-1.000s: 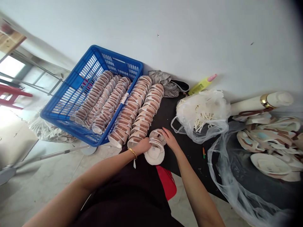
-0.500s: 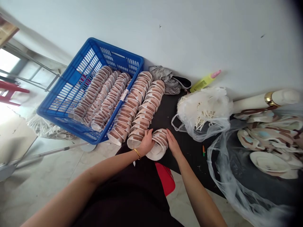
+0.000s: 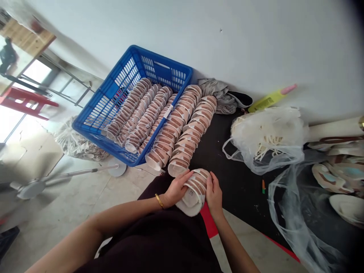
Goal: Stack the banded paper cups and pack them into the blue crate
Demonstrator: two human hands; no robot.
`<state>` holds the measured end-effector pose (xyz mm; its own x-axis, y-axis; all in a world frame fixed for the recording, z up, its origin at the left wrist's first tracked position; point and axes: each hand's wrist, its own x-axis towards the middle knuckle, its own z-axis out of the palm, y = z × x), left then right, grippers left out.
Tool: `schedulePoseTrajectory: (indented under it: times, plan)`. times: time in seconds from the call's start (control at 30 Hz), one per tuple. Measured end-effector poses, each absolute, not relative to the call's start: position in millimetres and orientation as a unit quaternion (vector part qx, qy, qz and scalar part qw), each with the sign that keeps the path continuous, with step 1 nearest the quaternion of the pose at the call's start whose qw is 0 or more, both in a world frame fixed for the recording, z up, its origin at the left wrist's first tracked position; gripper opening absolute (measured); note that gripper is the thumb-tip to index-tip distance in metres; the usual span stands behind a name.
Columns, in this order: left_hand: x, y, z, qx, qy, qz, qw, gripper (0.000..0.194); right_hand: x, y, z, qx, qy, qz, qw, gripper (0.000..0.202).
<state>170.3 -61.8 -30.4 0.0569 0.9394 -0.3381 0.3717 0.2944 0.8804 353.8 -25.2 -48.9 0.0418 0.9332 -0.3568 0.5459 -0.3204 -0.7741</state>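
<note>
Short nested stack [image 3: 196, 191] between your left hand [image 3: 176, 189] and right hand [image 3: 214, 195], neither hand nearer.
Far left, your blue crate [image 3: 148, 54] holds nested rows [image 3: 149, 117]; two longer stacks [image 3: 193, 131] lie just beside it. Your hands are part-open, curved round the short stack's sides by the near edge of the desk [image 3: 236, 182], its long axis running away from you, cupped end facing you. Further right, a clear bag [image 3: 292, 151] has cream strips in it.
</note>
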Motion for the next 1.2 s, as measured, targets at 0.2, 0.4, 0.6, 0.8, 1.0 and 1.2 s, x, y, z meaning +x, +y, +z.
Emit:
schedulePoseTrajectory:
  times: [0.2,0.4,0.6,0.8,1.0,1.2]
  plan:
    - [115,-102,-20,0.440,0.673,0.227,0.550,0.080,301,-52,-46,-0.626,-0.579,0.471,0.226,0.046]
    - [87,-123,-34,0.425,0.717,0.179,0.523,0.057,263,-70,-70,-0.614,-0.611,0.446,0.227,0.050]
    - [96,-107,-45,0.453,0.742,0.159,0.468,0.063,262,-68,-90,-0.641,-0.613,0.392,0.243,0.050]
    - [102,-94,-50,0.450,0.761,0.174,0.434,0.071,259,-46,-91,-0.629,-0.637,0.354,0.271,0.040]
    - [112,-94,-64,0.423,0.778,0.214,0.411,0.071,258,-30,-95,-0.610,-0.665,0.310,0.300,0.035]
    - [116,-97,-77,0.407,0.777,0.260,0.404,0.066,261,-30,-103,-0.594,-0.679,0.291,0.317,0.032]
